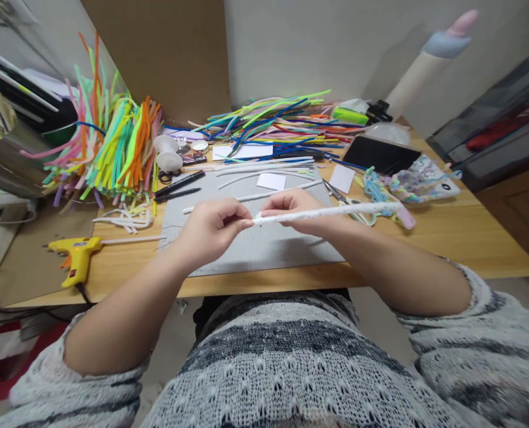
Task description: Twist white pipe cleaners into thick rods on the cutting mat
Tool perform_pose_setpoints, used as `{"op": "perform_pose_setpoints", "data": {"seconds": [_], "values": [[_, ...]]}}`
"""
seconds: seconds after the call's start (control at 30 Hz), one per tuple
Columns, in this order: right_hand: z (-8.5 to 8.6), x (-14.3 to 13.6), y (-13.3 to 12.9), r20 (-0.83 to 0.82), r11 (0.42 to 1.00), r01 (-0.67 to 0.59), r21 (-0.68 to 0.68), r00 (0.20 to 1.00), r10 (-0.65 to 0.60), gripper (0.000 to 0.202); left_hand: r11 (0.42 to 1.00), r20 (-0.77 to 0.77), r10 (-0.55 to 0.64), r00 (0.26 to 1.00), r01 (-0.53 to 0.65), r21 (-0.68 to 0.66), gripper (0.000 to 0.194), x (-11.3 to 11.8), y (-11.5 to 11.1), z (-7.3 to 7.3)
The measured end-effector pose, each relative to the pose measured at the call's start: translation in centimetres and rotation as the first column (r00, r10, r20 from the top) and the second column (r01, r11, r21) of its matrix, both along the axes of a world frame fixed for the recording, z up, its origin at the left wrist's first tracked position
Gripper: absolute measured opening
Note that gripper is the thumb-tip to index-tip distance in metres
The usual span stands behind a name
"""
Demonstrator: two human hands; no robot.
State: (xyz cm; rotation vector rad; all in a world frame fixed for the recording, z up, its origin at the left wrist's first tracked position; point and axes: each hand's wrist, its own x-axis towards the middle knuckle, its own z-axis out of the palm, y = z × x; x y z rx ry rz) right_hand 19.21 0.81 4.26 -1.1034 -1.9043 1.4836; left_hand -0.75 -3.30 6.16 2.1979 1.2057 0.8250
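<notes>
A fuzzy white pipe cleaner stretches from my fingertips out to the right, over my right forearm. My left hand pinches its left end between thumb and index finger. Close beside it, my right hand has its fingers closed around the same white strip near that end. Both hands are above a grey mat. Behind them, more white pipe cleaners and a small white card lie on the mat.
A yellow glue gun lies at the left. Bundled coloured pipe cleaners stand behind it, and a loose pile lies at the back. Black markers are left of centre. Scissors and a dark phone are at the right.
</notes>
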Motion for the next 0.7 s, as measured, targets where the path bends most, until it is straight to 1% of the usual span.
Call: {"op": "perform_pose_setpoints", "data": {"seconds": [0.07, 0.13, 0.2, 0.23, 0.3, 0.37, 0.4, 0.47, 0.5, 0.53, 0.6, 0.63, 0.67, 0.7], "values": [[0.7, 0.2, 0.7, 0.031, 0.996, -0.081, 0.037, 0.996, 0.08, 0.024, 0.994, -0.053, -0.076, 0.996, 0.079, 0.072, 0.01, -0.1, -0.1, 0.0], [1.6, 0.3, 1.2, 0.109, 0.986, -0.145, 0.079, 0.985, 0.136, 0.021, 0.98, -0.119, -0.139, 0.983, 0.154, 0.13, 0.013, -0.1, -0.1, 0.0], [2.4, 0.3, 1.3, 0.186, 0.979, -0.179, 0.098, 0.97, 0.158, 0.018, 0.963, -0.223, -0.158, 0.962, 0.2, 0.179, 0.017, -0.1, -0.2, -0.1], [2.9, 0.1, 1.3, 0.217, 0.979, -0.182, 0.094, 0.963, 0.158, 0.016, 0.956, -0.286, -0.145, 0.947, 0.209, 0.208, 0.017, -0.1, -0.2, -0.3], [3.6, -0.2, 0.9, 0.262, 0.983, -0.162, 0.081, 0.955, 0.135, 0.014, 0.938, -0.402, -0.077, 0.912, 0.203, 0.281, 0.017, 0.0, -0.2, -0.6], [4.2, -0.7, 0.1, 0.29, 0.988, -0.126, 0.086, 0.952, 0.096, 0.015, 0.92, -0.469, 0.013, 0.883, 0.173, 0.352, 0.016, 0.2, -0.1, -0.9], [4.3, -0.9, -0.4, 0.299, 0.987, -0.121, 0.109, 0.951, 0.083, 0.016, 0.917, -0.477, 0.058, 0.877, 0.143, 0.373, 0.017, 0.3, 0.0, -1.1], [4.2, -1.2, -1.7, 0.304, 0.968, -0.141, 0.209, 0.95, 0.073, 0.018, 0.924, -0.437, 0.131, 0.89, 0.05, 0.38, 0.018, 0.3, 0.1, -1.4], [4.0, -1.2, -2.4, 0.306, 0.946, -0.16, 0.283, 0.949, 0.069, 0.02, 0.93, -0.392, 0.156, 0.907, -0.001, 0.367, 0.018, 0.4, 0.2, -1.4], [3.6, -1.2, -3.1, 0.302, 0.916, -0.172, 0.362, 0.951, 0.059, 0.021, 0.937, -0.333, 0.172, 0.927, -0.049, 0.347, 0.017, 0.4, 0.3, -1.4], [2.4, -1.2, -4.3, 0.276, 0.87, -0.146, 0.47, 0.961, 0.013, 0.023, 0.951, -0.211, 0.176, 0.962, -0.11, 0.29, 0.015, 0.3, 0.4, -1.3], [1.6, -1.1, -4.7, 0.234, 0.865, -0.117, 0.489, 0.972, -0.001, 0.024, 0.958, -0.157, 0.172, 0.973, -0.128, 0.257, 0.014, 0.3, 0.4, -1.2], [0.9, -1.1, -4.9, 0.172, 0.877, -0.075, 0.475, 0.985, -0.009, 0.024, 0.965, -0.107, 0.17, 0.98, -0.144, 0.218, 0.012, 0.3, 0.4, -1.0], [0.1, -1.1, -4.9, 0.097, 0.909, -0.017, 0.416, 0.995, -0.026, 0.024, 0.973, -0.063, 0.167, 0.984, -0.155, 0.17, 0.012, 0.2, 0.4, -0.8]]}}
